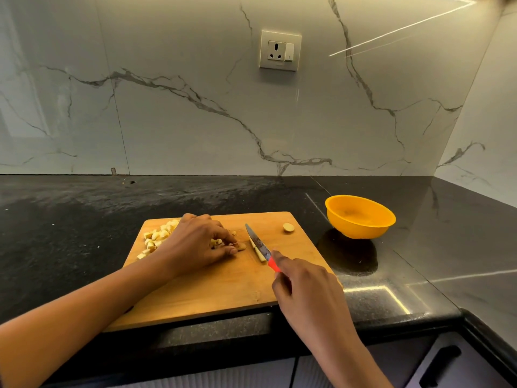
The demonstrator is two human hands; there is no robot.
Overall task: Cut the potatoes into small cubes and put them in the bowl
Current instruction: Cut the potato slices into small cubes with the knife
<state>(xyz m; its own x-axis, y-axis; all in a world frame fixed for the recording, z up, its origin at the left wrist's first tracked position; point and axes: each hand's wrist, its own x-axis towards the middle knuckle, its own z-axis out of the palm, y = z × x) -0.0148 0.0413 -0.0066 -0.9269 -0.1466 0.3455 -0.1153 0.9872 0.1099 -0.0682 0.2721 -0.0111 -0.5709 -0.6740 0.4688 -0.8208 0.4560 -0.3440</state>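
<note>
Left hand [195, 242] pinches potato bits [239, 246]; right hand [303, 289] grips the knife [258, 243], blade against a strip [260, 255]. Cubes [156, 236] heap at the board's [223, 284] far-left corner.

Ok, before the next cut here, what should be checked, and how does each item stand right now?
1. Right hand grips the knife by its red handle: ok.
2. Left hand clear of the blade: ok. It pinches small potato pieces beside the blade, with a gap between them.
3. Blade set across the potato strip for cubing: not ok, it lies roughly along the strip.
4. Bowl upright beside the cutting board: ok, and it looks empty.
5. Cut cubes in the bowl: not ok, they are piled on the board's far left.
</note>
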